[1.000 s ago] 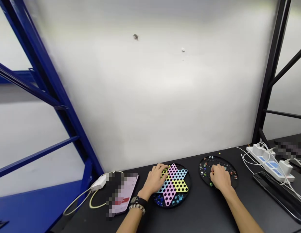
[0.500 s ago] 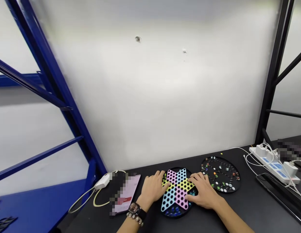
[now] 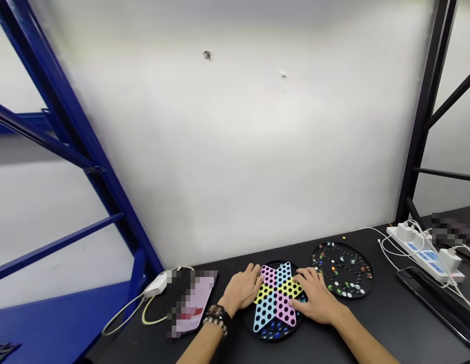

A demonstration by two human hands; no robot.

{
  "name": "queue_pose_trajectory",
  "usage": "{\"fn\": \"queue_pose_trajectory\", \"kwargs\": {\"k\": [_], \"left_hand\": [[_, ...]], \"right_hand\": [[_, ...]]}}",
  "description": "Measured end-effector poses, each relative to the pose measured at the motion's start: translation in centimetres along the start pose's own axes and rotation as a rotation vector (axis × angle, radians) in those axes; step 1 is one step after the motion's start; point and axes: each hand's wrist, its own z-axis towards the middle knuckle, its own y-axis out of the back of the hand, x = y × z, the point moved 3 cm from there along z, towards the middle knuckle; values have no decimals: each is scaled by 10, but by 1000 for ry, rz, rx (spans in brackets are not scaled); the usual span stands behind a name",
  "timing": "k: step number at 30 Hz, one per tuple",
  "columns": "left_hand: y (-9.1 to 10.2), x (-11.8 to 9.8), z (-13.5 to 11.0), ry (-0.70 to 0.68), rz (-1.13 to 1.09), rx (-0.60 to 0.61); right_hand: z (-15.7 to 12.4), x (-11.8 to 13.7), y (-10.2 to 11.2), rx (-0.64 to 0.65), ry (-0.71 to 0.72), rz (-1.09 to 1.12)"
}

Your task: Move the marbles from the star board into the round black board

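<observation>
A star-shaped game board point(image 3: 274, 303) with pink, blue and yellow points, all drilled with black holes, sits on a round black tray point(image 3: 253, 327). Blue and teal marbles point(image 3: 272, 331) lie in the tray below the star's lower points.

The left hand point(image 3: 240, 290) rests against the left side of the star, its fingers point(image 3: 255, 273) bunched and curving over the edge. Its grip looks closed up, but whether it pinches anything is hidden, so I cannot tell. The right hand point(image 3: 316, 303) lies across the star's right side, and its grip is spread, with the fingers point(image 3: 305, 275) fanned over the yellow and pink points and nothing pinched between them. A wristwatch point(image 3: 216, 312) and a bead bracelet point(image 3: 215, 326) circle the left wrist.

To the right of the star board, a second round black tray point(image 3: 343, 270) holds many small, mixed-colour marbles point(image 3: 343, 283), and one yellow marble point(image 3: 344, 237) sits just beyond it on the dark worktop point(image 3: 371, 323). Further right are a white power strip point(image 3: 424, 255) with plugged-in cables and a black tablet point(image 3: 432, 303). To the left of the star board are a phone point(image 3: 193, 303), blurred out, and a white charger point(image 3: 157, 284) with a pale cable point(image 3: 124, 316). Behind the star board stands a white wall point(image 3: 235, 141), framed by a blue shelf frame point(image 3: 68, 151) and a black shelf post point(image 3: 424, 116).
</observation>
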Motion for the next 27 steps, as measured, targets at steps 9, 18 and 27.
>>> {"fn": "queue_pose_trajectory", "kwargs": {"k": [9, 18, 27], "left_hand": [[-1, 2, 5, -74, -53, -16], [0, 10, 4, 46, -46, 3], [28, -6, -2, 194, -352, -306]], "right_hand": [[-1, 6, 6, 10, -7, 38], [0, 5, 7, -20, -3, 35], [17, -2, 9, -400, -151, 557]]}}
